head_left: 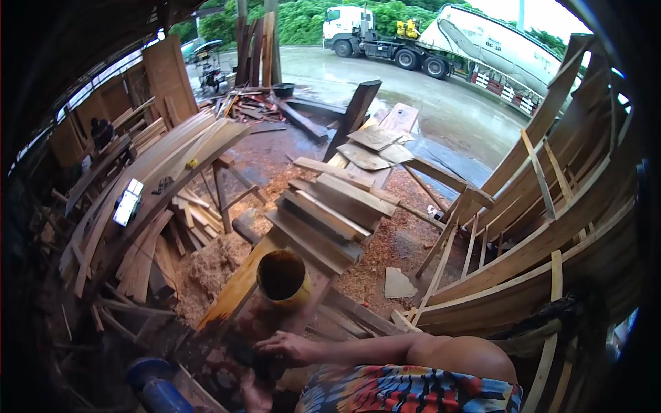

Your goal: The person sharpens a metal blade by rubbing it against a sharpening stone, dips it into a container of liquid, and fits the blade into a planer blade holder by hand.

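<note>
Beside a wet road (296,58) with a parked tanker truck (482,43), amid timber and wood shavings (213,272): low over the near end of a plank-topped desk (318,286), at work with two bare hands close together. Right hand (289,347) with fingers bent over a dark object (270,367), grip partly closed and apparently on it, probably for control from above. Left hand (255,394) just below, near the same object, perhaps in support; impossible to tell how far open in grip, or on what, with so much in shadow. Farther along, a yellow-rimmed container (295,297), upright and dark inside, likely placed for easy reach, beside a yellow-stained board (237,292). Behind it, cut boards (341,206) laid crosswise, perhaps to stay off the littered ground. At lower left, a blue cylindrical thing (165,396). As for the object between the hands: dark, compact, blurred, with outline and material too dim to make out.
</note>
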